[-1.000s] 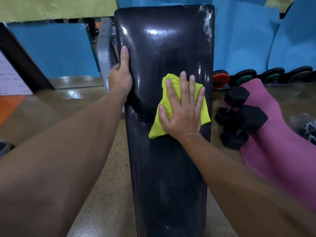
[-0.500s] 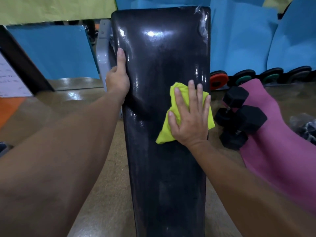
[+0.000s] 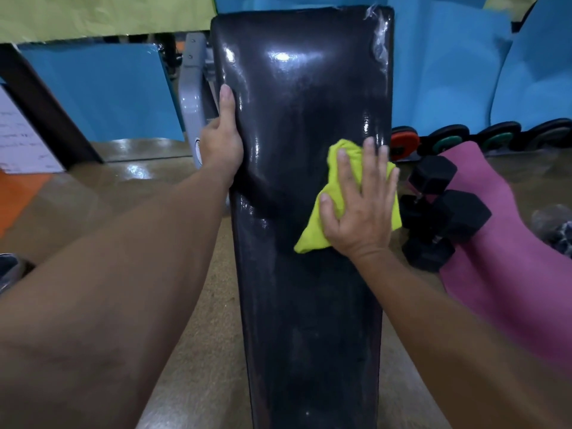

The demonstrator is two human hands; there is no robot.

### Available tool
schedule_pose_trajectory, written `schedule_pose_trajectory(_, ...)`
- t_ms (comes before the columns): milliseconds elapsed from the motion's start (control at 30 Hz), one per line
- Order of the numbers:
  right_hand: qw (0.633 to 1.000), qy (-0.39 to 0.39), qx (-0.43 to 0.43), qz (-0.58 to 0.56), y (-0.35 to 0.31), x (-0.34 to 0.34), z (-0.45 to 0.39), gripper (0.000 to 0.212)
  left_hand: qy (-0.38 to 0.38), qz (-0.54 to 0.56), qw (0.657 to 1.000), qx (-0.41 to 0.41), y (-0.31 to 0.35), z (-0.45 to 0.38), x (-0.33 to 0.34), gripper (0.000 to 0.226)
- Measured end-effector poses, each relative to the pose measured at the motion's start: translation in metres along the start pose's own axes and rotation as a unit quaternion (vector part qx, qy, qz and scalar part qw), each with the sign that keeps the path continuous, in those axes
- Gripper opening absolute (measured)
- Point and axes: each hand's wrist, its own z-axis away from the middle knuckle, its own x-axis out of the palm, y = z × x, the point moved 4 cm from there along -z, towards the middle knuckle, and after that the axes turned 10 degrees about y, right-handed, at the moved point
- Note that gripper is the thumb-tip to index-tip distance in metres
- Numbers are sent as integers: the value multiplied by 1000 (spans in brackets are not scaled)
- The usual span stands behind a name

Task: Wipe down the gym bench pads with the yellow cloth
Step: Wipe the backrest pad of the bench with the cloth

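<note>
A long black glossy bench pad (image 3: 303, 113) runs from the bottom of the view up to the top centre. My right hand (image 3: 359, 209) lies flat, fingers spread, pressing the yellow cloth (image 3: 312, 236) against the pad's right side at mid-height. Part of the cloth sticks out past the pad's right edge. My left hand (image 3: 221, 144) grips the pad's left edge, thumb on the top surface and fingers hidden behind it.
A grey metal bench frame (image 3: 193, 97) stands behind the left hand. Black hex dumbbells (image 3: 445, 212) lie on the floor right of the pad, beside a pink mat (image 3: 507, 249). Weight plates (image 3: 448, 140) line the blue wall mats. Brown floor surrounds the bench.
My right hand has slid the yellow cloth rightward across the pad, from its middle to the right edge. My left hand has kept its grip on the left edge.
</note>
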Motion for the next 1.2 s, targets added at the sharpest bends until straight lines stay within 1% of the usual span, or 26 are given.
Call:
schedule_pose_trajectory(67, 999, 13, 45, 0, 1, 0, -14, 70, 1, 9, 1000, 2, -1, 0, 1, 54)
schedule_pose_trajectory(133, 998, 17, 55, 6, -14, 3, -21, 70, 1, 8, 1000, 3, -2, 0, 1, 55)
schedule_pose_trajectory(200, 999, 14, 30, 5, -30, 5, -15, 69, 7, 5, 1000, 2, -4, -3, 1, 57)
schedule_pose_trajectory(267, 1000, -7, -18, 3, -37, 5, 3, 68, 10, 0, 1000, 0, -3, -4, 0, 57)
schedule_pose_trajectory(333, 998, -20, -54, 5, -28, 2, 17, 66, 5, 0, 1000, -6, -2, -3, 0, 57)
schedule_pose_trajectory(367, 998, -18, -55, 4, -20, 0, 19, 66, 6, -3, 1000, -8, -2, -3, 1, 57)
schedule_pose_trajectory(467, 1000, -4, 0, -5, -8, -1, 10, 66, 12, -11, 1000, -10, -1, 0, -2, 58)
schedule_pose_trajectory(533, 999, 5, 43, -3, -15, 2, -1, 68, 10, -7, 1000, -9, -1, 1, -1, 57)
schedule_pose_trajectory(567, 999, 7, 51, 0, -22, 4, -4, 68, 11, -7, 1000, -8, -1, 1, 0, 57)
schedule_pose_trajectory(600, 999, 8, 47, 4, -29, 5, -5, 68, 11, -6, 1000, -8, -1, 2, -1, 56)
schedule_pose_trajectory(667, 1000, 3, 4, 3, -36, 6, 0, 67, 10, -10, 1000, -8, -2, -1, -1, 57)
schedule_pose_trajectory(733, 999, -12, -36, -1, -29, 5, 10, 66, 11, -10, 1000, -12, -1, -1, 0, 56)
schedule_pose_trajectory(767, 999, -14, -34, -3, -21, 3, 12, 67, 12, -9, 1000, -13, -1, -2, 0, 57)
schedule_pose_trajectory(867, 999, -1, 41, -2, -1, -1, 4, 70, 15, -4, 1000, -14, -2, -1, -1, 58)
schedule_pose_trajectory(933, 998, 6, 61, 3, -7, 1, -8, 71, 15, -2, 1000, -9, -4, -2, -1, 58)
schedule_pose_trajectory(1000, 999, 4, 49, 7, -23, 4, -12, 72, 16, -5, 1000, 0, -5, -3, -1, 58)
schedule_pose_trajectory(1100, 1000, -10, -12, 7, -40, 6, 4, 70, 12, -10, 1000, -1, -6, -5, -1, 58)
schedule_pose_trajectory(1167, 999, -24, -44, 5, -32, 3, 18, 68, 10, -12, 1000, -8, -4, -3, 0, 58)
schedule_pose_trajectory(1200, 999, -25, -43, 3, -22, 1, 20, 68, 10, -12, 1000, -11, -2, -1, 0, 58)
